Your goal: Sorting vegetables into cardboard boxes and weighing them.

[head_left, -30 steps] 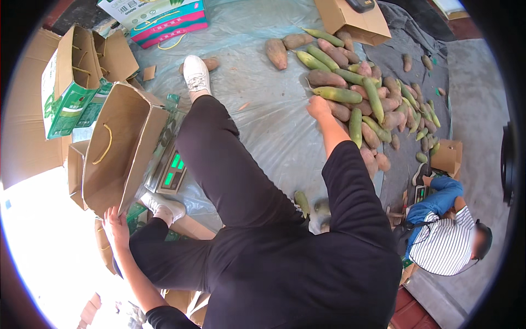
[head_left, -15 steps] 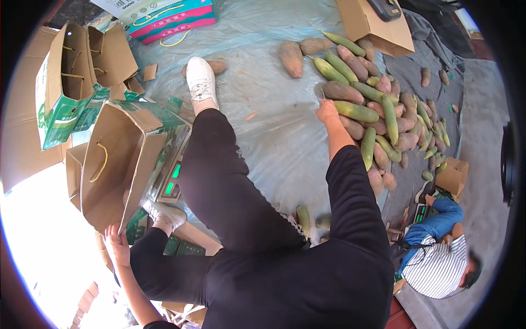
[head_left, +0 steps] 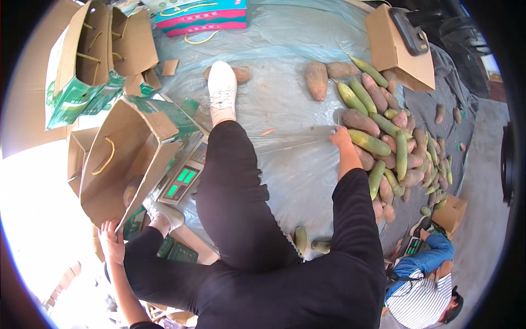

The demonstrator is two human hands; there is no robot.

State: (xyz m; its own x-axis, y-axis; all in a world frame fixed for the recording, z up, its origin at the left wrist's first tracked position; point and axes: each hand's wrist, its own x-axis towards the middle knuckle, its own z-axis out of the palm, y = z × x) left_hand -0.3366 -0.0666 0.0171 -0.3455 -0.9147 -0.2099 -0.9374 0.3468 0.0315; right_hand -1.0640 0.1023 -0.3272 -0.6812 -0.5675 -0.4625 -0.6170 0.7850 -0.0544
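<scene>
My left hand (head_left: 112,241) grips the lower rim of an open cardboard carton (head_left: 118,159) with a yellow rope handle. A brown root, perhaps a sweet potato (head_left: 131,193), lies inside, partly hidden. The carton rests on a digital scale (head_left: 183,178) with green lit displays. My right hand (head_left: 342,137) is closed on the clear plastic sheet (head_left: 296,170), and taut creases run left from its fingers. Right beside that hand lies a heap of long green radishes (head_left: 369,143) and reddish-brown sweet potatoes (head_left: 360,122).
Green-and-brown cartons (head_left: 76,98) stand at far left. A teal-and-pink box (head_left: 203,21) lies at the back, and a cardboard box (head_left: 400,49) with a black case at back right. My white shoe (head_left: 222,85) stands by another root. A person in stripes (head_left: 419,296) sits at lower right.
The view has shifted, so the scene sits further right. My right hand has moved slightly nearer, beside the heap, and creases now show in the sheet. My left hand stays on the carton rim.
</scene>
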